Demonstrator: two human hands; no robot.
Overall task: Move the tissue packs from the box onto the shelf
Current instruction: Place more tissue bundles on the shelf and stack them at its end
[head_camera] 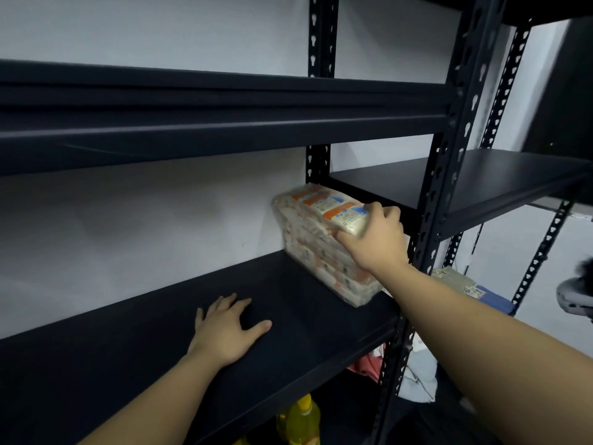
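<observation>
Right hand (373,239), reaching in from the lower right of the frame, has its grip clamped on the near top corner of the tissue pack (324,242): the fingers curl over the top edge and the thumb presses the side facing the camera. That bundle of tissue packs, wrapped in clear plastic with orange and white printing, stands on the dark shelf (128,364) at centre right of the frame, its far end against the pale wall (144,216) and its right side close to the perforated black upright (430,239). It leans slightly rather than sitting square.

Left hand (224,329) lies at lower centre of the frame, palm down on the bare shelf surface, fingers spread and straight, holding nothing; it is well apart from the pack.

Above runs another dark shelf board (208,123) across the upper half of the frame. At the right, a second rack carries a dark board (500,178) at a slightly higher level. Below the shelf, at the bottom centre, a yellow bottle (301,419) shows, and beside it to the right some red and white items too dim to identify. A bluish carton (475,290) sits behind the right forearm.
</observation>
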